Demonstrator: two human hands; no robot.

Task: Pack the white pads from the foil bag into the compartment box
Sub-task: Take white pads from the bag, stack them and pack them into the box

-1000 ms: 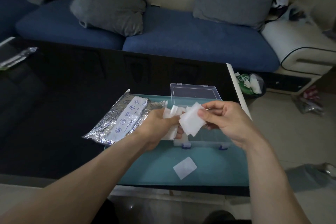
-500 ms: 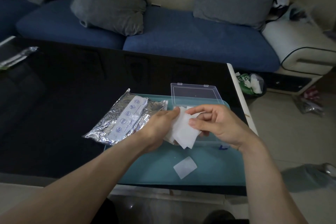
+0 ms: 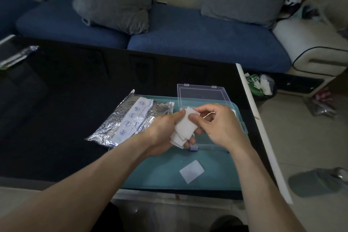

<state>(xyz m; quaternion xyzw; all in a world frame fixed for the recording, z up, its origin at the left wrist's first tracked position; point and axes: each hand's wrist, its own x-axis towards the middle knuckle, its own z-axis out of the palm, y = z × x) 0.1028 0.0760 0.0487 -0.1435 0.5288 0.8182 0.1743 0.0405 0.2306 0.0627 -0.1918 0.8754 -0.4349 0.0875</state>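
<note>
My left hand (image 3: pixel 163 133) holds a fanned stack of white pads (image 3: pixel 183 130) above the front of the clear compartment box (image 3: pixel 203 96), whose lid stands open at the back. My right hand (image 3: pixel 216 126) pinches the top pad of that stack between thumb and fingers. The hands hide most of the box's compartments. The silver foil bag (image 3: pixel 130 120) with a white label lies flat to the left of the box. One loose white pad (image 3: pixel 191 171) lies on the teal mat (image 3: pixel 150 173) in front of the box.
The mat lies at the right end of a black glossy table (image 3: pixel 75 90), whose white edge (image 3: pixel 263 132) runs down the right side. A blue sofa (image 3: pixel 188 37) with grey cushions is behind. A bin (image 3: pixel 261 84) and a slipper (image 3: pixel 316 182) are on the floor at right.
The pad my right hand held up apart a second ago is back against the stack in my left hand. Both hands have lowered slightly toward the box.
</note>
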